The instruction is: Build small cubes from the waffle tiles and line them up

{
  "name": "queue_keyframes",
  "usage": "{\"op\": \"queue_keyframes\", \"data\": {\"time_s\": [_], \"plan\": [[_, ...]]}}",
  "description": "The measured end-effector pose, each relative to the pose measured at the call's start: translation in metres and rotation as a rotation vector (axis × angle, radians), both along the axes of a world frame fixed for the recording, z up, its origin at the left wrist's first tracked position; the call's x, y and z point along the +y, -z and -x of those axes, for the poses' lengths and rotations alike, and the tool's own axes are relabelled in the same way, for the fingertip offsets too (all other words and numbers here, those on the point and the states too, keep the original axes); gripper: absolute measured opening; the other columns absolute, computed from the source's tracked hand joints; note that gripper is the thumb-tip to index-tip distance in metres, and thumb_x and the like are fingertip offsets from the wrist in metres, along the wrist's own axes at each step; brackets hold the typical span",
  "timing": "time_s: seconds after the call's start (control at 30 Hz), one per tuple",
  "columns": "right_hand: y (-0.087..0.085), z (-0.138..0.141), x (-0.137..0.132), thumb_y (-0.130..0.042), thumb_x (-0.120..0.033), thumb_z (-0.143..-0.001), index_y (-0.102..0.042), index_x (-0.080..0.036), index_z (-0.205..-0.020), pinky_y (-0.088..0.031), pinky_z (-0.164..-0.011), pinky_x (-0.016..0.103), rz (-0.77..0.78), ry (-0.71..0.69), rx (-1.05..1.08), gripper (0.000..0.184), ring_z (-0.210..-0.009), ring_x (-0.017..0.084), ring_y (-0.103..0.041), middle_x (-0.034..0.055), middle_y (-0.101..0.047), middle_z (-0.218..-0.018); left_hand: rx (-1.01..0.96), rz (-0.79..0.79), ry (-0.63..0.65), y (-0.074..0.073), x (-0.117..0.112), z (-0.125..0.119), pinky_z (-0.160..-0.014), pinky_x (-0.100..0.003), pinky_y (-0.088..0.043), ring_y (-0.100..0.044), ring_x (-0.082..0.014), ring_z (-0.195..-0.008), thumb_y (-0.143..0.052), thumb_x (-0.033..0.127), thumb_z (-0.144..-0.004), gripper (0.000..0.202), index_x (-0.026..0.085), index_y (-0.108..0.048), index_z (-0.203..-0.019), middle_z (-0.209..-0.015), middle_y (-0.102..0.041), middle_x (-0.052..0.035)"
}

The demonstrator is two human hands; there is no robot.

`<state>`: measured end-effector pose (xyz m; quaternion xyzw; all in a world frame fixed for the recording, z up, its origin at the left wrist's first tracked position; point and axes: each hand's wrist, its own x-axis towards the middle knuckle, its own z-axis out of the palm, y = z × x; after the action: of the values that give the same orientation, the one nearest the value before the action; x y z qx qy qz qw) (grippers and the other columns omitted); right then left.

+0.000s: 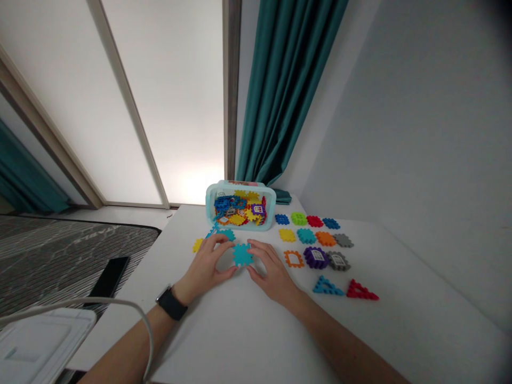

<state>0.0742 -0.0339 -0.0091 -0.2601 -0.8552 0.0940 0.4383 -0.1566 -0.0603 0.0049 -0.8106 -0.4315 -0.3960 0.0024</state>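
**Viewing:** I am reading the head view and logging the hands from a distance.

**Teal gear-edged tile (243,255):** It is sitting between the two hands on the white table (240,330), towards the far end and away from the near edge. Its outline is roughly square, so I am recording no clear long axis.

**Left hand (206,262):** It is closing narrowly on the tile's left side, with the fingertips and thumb meeting that edge. A black wristwatch (172,303) is sitting on the wrist.

**Right hand (272,265):** It is closing narrowly on the tile's right side in the same way. I cannot tell whether the tile is being lifted.

**Nearer hand:** Neither hand is clearly nearer; both are reaching the tile from the near side.

**Far edge:** A light-blue plastic bin (212,207) is tilting near this edge, holding mixed coloured tiles.

**Left of the hands:** A yellow tile (197,245) and a second teal tile (227,234) are lying just beyond the left hand.

**Right of the hands:** Coloured tiles are lying in loose rows, including a purple tile (316,257), and a blue triangular frame (328,286) and red triangular frame (362,290) are lying nearest the table's right side.
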Motion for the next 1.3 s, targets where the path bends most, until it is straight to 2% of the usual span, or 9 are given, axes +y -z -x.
{"op": "queue_keyframes", "data": {"time_s": [0.23, 0.4, 0.77, 1.03, 1.3], "plan": [[-0.003, -0.002, 0.003, -0.059, -0.013, -0.088, -0.052, -0.026, -0.126, -0.046, -0.11, 0.051, -0.05, -0.01, 0.013, 0.041, -0.132, 0.026, -0.051, 0.0099, -0.06, -0.135, 0.008, -0.029, -0.024, 0.001, 0.0, -0.003, -0.097, -0.046, -0.051, -0.058, -0.0284, -0.114, -0.071, 0.033, -0.084, 0.047, 0.023, -0.057, -0.128, -0.122, -0.058, -0.0124], [-0.007, -0.009, 0.005, -0.061, -0.012, -0.087, -0.053, -0.025, -0.123, -0.046, -0.11, 0.051, -0.059, -0.009, -0.025, 0.04, -0.132, 0.027, -0.049, 0.0096, -0.062, -0.133, 0.004, -0.049, -0.031, -0.005, -0.001, -0.01, -0.096, -0.047, -0.052, -0.058, -0.029, -0.113, -0.072, 0.032, -0.083, 0.046, 0.022, -0.058, -0.127, -0.121, -0.056, -0.0132], [-0.034, -0.029, 0.01, -0.059, -0.014, -0.089, -0.059, -0.025, -0.112, -0.046, -0.107, 0.053, -0.111, 0.078, -0.083, 0.026, -0.126, 0.028, -0.054, 0.0099, -0.062, -0.132, 0.001, -0.027, 0.005, -0.021, 0.016, -0.029, -0.095, -0.047, -0.054, -0.058, -0.0283, -0.113, -0.07, 0.034, -0.087, 0.046, 0.025, -0.055, -0.129, -0.122, -0.054, -0.0121], [-0.05, -0.074, 0.024, -0.061, -0.019, -0.09, -0.064, -0.026, -0.111, -0.045, -0.107, 0.053, -0.104, 0.159, -0.132, 0.022, -0.124, 0.029, -0.055, 0.0083, -0.064, -0.132, -0.061, 0.002, 0.074, -0.029, 0.038, -0.074, -0.097, -0.044, -0.053, -0.059, -0.0271, -0.113, -0.07, 0.031, -0.088, 0.044, 0.026, -0.055, -0.129, -0.121, -0.055, -0.0107], [-0.046, -0.133, 0.05, -0.062, -0.022, -0.09, -0.065, -0.024, -0.107, -0.044, -0.106, 0.053, -0.078, 0.264, -0.139, 0.018, -0.122, 0.028, -0.057, 0.0095, -0.066, -0.13, -0.107, 0.067, 0.152, -0.02, 0.08, -0.135, -0.097, -0.042, -0.053, -0.06, -0.0258, -0.112, -0.068, 0.031, -0.089, 0.043, 0.023, -0.056, -0.129, -0.12, -0.058, -0.0102]]}}
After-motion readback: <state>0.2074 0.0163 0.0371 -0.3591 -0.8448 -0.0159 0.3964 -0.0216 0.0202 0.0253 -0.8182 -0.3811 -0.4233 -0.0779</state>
